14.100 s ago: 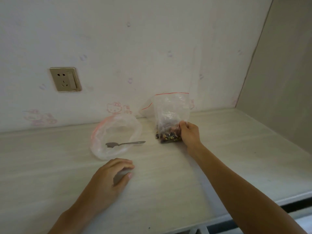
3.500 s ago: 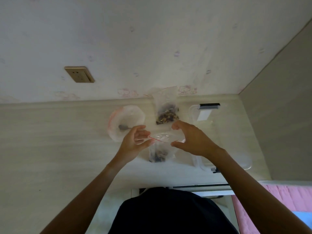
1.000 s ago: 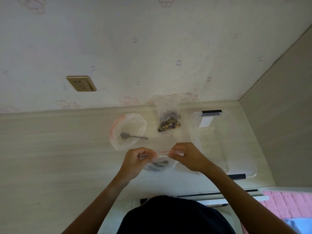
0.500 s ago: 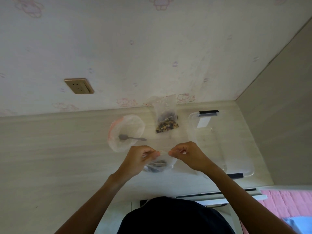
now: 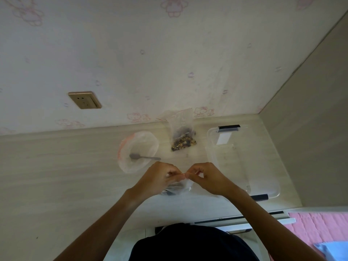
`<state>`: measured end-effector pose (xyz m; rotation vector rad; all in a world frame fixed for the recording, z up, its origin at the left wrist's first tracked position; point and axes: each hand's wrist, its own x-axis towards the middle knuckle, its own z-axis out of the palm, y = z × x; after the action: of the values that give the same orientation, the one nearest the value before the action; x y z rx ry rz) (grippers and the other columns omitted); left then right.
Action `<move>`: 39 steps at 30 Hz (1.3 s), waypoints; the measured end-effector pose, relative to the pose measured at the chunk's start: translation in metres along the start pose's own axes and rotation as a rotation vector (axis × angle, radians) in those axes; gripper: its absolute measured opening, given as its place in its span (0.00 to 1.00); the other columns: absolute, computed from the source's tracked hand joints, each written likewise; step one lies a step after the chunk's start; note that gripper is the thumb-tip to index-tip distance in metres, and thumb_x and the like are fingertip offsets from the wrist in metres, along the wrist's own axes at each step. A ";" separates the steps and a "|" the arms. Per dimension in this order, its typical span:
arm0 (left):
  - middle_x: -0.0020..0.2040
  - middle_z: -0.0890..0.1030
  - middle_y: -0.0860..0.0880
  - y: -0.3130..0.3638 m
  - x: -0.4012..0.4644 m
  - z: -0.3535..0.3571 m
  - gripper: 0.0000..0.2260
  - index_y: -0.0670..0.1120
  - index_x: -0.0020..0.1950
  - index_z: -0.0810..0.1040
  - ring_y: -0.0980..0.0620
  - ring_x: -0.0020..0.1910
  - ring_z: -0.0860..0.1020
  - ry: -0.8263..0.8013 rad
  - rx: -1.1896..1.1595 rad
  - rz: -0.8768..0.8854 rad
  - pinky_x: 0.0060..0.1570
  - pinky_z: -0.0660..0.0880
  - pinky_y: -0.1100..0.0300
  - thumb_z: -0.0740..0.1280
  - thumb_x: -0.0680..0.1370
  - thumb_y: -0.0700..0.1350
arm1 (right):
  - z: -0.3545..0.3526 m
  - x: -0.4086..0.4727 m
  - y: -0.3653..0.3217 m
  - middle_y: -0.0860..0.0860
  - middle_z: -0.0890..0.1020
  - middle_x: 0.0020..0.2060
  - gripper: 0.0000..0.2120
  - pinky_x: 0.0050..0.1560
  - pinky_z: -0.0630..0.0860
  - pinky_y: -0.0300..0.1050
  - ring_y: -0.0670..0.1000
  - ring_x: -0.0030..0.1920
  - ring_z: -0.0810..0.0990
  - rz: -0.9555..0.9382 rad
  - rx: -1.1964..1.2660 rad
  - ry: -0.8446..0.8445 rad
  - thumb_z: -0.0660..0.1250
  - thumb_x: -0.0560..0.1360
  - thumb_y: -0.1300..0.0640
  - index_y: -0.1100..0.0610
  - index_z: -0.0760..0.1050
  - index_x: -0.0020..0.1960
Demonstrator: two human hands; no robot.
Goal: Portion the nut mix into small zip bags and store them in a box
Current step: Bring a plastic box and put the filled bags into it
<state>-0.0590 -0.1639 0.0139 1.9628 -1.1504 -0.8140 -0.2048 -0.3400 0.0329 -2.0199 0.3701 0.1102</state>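
A small zip bag (image 5: pixel 177 188) holding a dark portion of nut mix was held just above the desk (image 5: pixel 56 176), its top edge pinched between thumb and curled fingers of the left hand (image 5: pixel 160 178) and of the right hand (image 5: pixel 205 178), the two pinches almost touching at the middle of the strip. The step in hand was judged to be the sealing of this portion. How much of the zip had been pressed shut could not be told, since the strip was hidden by the fingers. The next move was thought to call for the seal to be run to both ends and checked, and then for the bag to be carried to the right and laid in the clear storage box (image 5: pixel 271 193), which stood open just beside the right hand with no bags seen inside. The larger bag of nut mix (image 5: pixel 183 140) stood near the wall, and a spoon (image 5: pixel 144 157) lay in a rolled-down clear bag (image 5: pixel 150 140) to its left. A white label (image 5: pixel 223 138) was seen on the box, but no writing on it could be read; only cartoon cat prints (image 5: pixel 203 111) were made out on the wallpaper.
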 end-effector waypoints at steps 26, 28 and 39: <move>0.30 0.84 0.48 -0.038 -0.049 0.012 0.24 0.45 0.29 0.82 0.53 0.33 0.84 0.453 -0.323 -0.269 0.46 0.78 0.64 0.66 0.81 0.56 | -0.022 -0.038 0.029 0.47 0.80 0.47 0.14 0.47 0.72 0.32 0.43 0.45 0.78 0.107 -0.428 -0.031 0.57 0.85 0.47 0.51 0.78 0.52; 0.30 0.84 0.48 -0.041 -0.049 0.012 0.25 0.46 0.29 0.82 0.53 0.33 0.84 0.474 -0.320 -0.273 0.45 0.77 0.66 0.64 0.81 0.57 | -0.021 -0.036 0.029 0.48 0.81 0.51 0.14 0.50 0.74 0.31 0.45 0.48 0.79 0.087 -0.464 0.040 0.57 0.85 0.48 0.52 0.78 0.55; 0.42 0.86 0.49 -0.039 0.039 -0.026 0.03 0.48 0.51 0.82 0.51 0.43 0.86 0.418 -0.323 -0.304 0.43 0.83 0.53 0.72 0.81 0.46 | -0.047 0.052 0.003 0.52 0.84 0.53 0.12 0.57 0.78 0.43 0.50 0.53 0.81 0.130 -0.150 0.224 0.62 0.84 0.51 0.57 0.80 0.57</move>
<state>-0.0046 -0.1783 -0.0102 1.9306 -0.4545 -0.6473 -0.1602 -0.3934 0.0399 -2.1617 0.6523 -0.0080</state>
